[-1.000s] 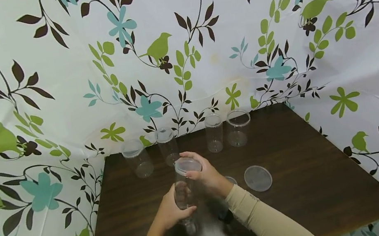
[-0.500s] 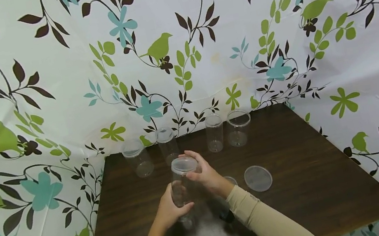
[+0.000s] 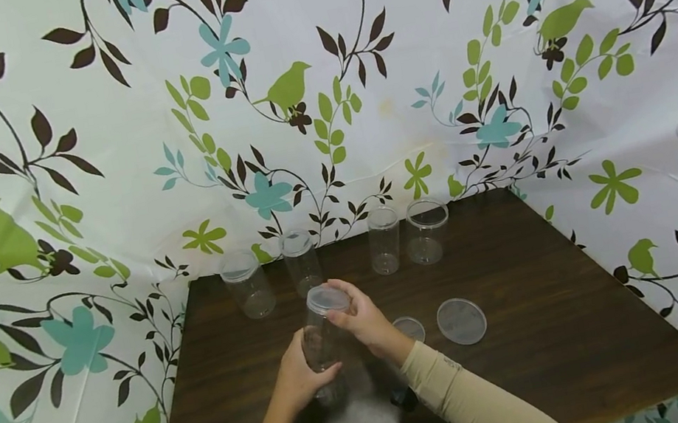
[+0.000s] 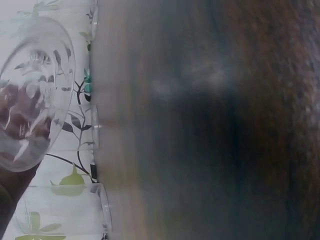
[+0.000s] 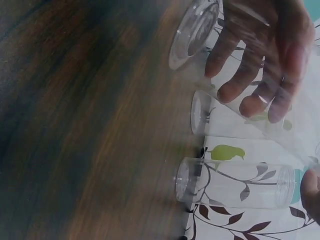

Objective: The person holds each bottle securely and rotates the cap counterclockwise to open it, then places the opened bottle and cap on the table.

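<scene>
Above the table in the head view, my left hand [image 3: 296, 377] wraps round the body of a tall clear plastic jar [image 3: 319, 346]. My right hand [image 3: 365, 318] grips the jar's translucent lid [image 3: 328, 298] at the rim, thumb on the near side and fingers behind. The lid sits over the jar's mouth, and the jar tilts a little. Its round base [image 4: 37, 100] shows large in the left wrist view. In the right wrist view, left-hand fingers [image 5: 250, 75] show through the clear wall, with the base [image 5: 195, 35] beside them.
Along the back of the dark wooden table [image 3: 534, 328] stand several clear jars, among them a wide one [image 3: 248, 294] at left and a wide one [image 3: 427, 238] at right. A small lid [image 3: 409, 329] and a larger lid [image 3: 461, 321] lie flat, right of my hands. Patterned cloth [image 3: 359, 88] hangs behind.
Both hands have shifted slightly left with the jar and its lid. More of the small lid on the table shows past my right wrist. The jars at the back have stayed put.
</scene>
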A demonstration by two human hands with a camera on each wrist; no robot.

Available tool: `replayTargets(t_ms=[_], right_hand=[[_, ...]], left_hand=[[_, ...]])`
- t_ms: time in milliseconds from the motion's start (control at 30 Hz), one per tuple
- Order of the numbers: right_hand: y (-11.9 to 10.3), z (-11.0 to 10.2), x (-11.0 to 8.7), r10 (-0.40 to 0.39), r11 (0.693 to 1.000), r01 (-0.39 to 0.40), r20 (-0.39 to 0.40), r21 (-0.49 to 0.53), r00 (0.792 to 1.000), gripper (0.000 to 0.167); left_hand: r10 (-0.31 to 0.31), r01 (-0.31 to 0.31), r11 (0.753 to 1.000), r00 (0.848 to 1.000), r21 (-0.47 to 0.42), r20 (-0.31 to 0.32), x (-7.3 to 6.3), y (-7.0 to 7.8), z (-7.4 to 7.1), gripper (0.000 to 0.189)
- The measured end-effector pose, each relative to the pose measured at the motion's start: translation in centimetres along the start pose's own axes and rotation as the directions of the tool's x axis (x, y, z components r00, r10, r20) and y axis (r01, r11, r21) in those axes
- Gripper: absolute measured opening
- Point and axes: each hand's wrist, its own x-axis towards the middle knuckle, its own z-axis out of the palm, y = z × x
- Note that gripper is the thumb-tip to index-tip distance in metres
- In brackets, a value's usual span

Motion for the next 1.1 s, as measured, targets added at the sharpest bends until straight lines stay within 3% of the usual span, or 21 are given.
replayTargets(t_ms=[133,233,333,367,433,533,600,733,833,967,1100], right_hand=[[-0.2,-0.4,0.2,-0.032,0.999,0.030,0.075,0.023,0.997,0.083],[-0.4,-1.0,0.4,-0.075,0.993,0.056,0.183,0.105,0.980,0.081],[-0.4,-1.6,0.6,-0.107,0.981,0.052,0.293,0.189,0.950,0.082],[-0.3,-1.7,0.6,-0.111,0.978,0.046,0.321,0.205,0.941,0.081],[-0.2,-2.0,0.7,-0.123,0.972,0.038,0.365,0.233,0.923,0.083],[-0.1,-2.2,0.8,-0.127,0.967,0.027,0.386,0.253,0.914,0.089],[-0.1,-2.2,0.8,-0.114,0.969,0.023,0.362,0.246,0.925,0.096],[0.1,-2.1,0.5,-0.063,0.989,0.034,0.209,0.141,0.976,0.091],[0.1,-1.7,0.3,-0.049,0.999,0.048,0.077,0.020,0.996,0.077],[-0.1,-1.0,0.0,-0.068,0.994,0.069,0.018,-0.088,0.998,0.073],[-0.2,-0.5,-0.1,-0.085,0.986,0.087,0.014,-0.146,0.996,0.078]], left_hand=[[0.032,-0.001,0.983,0.986,-0.182,0.167,-0.2,0.2,-0.5,0.075],[0.097,0.019,0.938,0.944,-0.345,0.316,-0.3,0.3,-0.9,0.071],[0.166,0.036,0.896,0.896,-0.442,0.411,-0.2,0.4,-1.3,0.069],[0.181,0.043,0.885,0.885,-0.464,0.428,-0.2,0.4,-1.3,0.068],[0.198,0.049,0.870,0.877,-0.490,0.438,-0.2,0.4,-1.3,0.068],[0.191,0.043,0.866,0.891,-0.498,0.411,-0.2,0.3,-1.3,0.068],[0.170,0.040,0.868,0.912,-0.495,0.372,-0.2,0.2,-1.2,0.069],[0.071,0.048,0.897,0.966,-0.439,0.250,-0.3,0.0,-1.0,0.070],[-0.020,0.064,0.934,0.992,-0.352,0.127,-0.3,-0.1,-0.8,0.072],[-0.074,0.072,0.966,0.997,-0.246,0.002,-0.2,-0.5,-0.5,0.075],[-0.069,0.061,0.979,0.997,-0.194,-0.033,-0.1,-0.8,-0.2,0.077]])
